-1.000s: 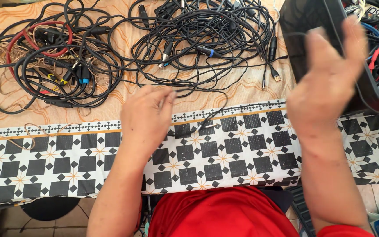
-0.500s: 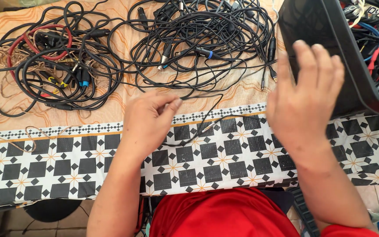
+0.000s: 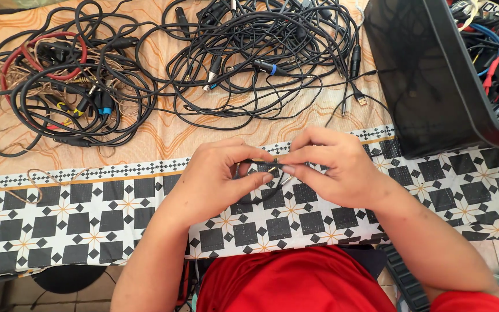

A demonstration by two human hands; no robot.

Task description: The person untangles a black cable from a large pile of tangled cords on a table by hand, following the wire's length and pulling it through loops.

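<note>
Presently both hands meet at frame centre, low over the patterned cloth on the bench (image 3: 59, 208). Left hand (image 3: 218, 176) is curled nearly closed, thumb and forefinger pinched on the thin black cable (image 3: 259, 162) near its end. Right hand (image 3: 327, 167) is likewise closed to a fingertip pinch on the same cable, right beside the left; a small metal plug tip seems to sit between the two pinches, though it is too small to be sure.

Surroundings: one tangle of black cables (image 3: 261, 58) lies at upper centre, a second heap with a red cable (image 3: 41, 55) at upper left, both well apart from the hands. A dark plastic bin (image 3: 434, 81) holding more cables stands at upper right. A loose cable end with a small flat plug (image 3: 362, 100) lies above the right hand.

Judgement on doing this step well: keep the grips close to the plug so the thin lead does not kink. Hold one hand steady and let the other do the fine work. Keep the slack resting on the cloth, away from the upper-centre tangle, so it cannot snag. Light fingertip pressure should suffice; squeezing harder risks bending the tip.
</note>
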